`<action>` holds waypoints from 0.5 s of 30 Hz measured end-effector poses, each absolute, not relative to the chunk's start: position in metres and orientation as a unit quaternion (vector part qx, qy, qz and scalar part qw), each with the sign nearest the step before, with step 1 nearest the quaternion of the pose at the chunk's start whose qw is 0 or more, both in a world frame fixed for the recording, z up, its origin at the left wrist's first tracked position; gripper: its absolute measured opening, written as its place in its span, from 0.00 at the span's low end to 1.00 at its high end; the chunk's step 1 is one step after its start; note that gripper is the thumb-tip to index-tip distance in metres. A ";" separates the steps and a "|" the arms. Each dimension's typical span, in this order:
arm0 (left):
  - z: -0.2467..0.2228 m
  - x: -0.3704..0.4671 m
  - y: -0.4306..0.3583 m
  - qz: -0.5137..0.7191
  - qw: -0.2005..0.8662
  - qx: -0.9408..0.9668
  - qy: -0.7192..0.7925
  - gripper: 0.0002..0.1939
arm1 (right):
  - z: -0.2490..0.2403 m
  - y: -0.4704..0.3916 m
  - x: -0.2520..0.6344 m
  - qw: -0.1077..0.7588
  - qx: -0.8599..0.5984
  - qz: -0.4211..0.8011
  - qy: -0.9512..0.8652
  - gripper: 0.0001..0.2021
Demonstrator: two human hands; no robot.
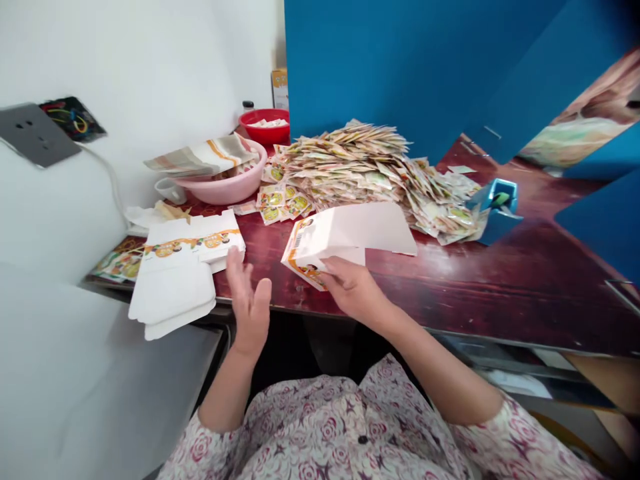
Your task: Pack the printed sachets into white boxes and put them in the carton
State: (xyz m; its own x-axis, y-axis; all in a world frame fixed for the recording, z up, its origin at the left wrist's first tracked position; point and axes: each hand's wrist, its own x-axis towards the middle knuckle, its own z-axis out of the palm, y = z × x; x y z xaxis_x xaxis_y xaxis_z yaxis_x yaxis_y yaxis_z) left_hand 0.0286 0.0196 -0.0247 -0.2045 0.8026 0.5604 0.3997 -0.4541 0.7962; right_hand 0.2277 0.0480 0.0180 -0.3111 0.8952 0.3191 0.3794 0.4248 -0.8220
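My right hand (353, 287) grips the near side of a partly folded cardboard box (330, 233), white with an orange printed band and a barcode. Its long flap (383, 227) stretches out to the right, over the table. Raised at the table's front edge, my left hand (249, 300) holds nothing, its thumb and fingers apart. Just left of that hand lies a stack of flat, unfolded cartons (173, 287) with the same orange print, jutting past the edge. Behind the box rises a large heap of small printed sachets (350, 167).
A pink basin (225, 190) with a striped cloth stands at the back left, beside a white cup (171, 191). Farther back is a red bowl (265, 127). A blue tape dispenser (497, 210) sits right of the heap. Blue panels (380, 67) rise behind the dark red table (475, 287).
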 end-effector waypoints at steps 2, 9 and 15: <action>-0.016 0.025 0.013 0.580 0.046 0.657 0.480 0.39 | 0.027 0.058 0.215 0.335 -0.462 0.240 -0.785 0.14; -0.055 0.054 0.021 0.473 0.062 0.722 0.501 0.50 | 0.056 0.082 0.141 0.155 -0.547 0.201 -0.798 0.26; -0.052 0.014 0.019 0.597 0.171 0.581 0.526 0.27 | 0.040 0.080 0.143 0.114 -0.418 0.136 -0.891 0.15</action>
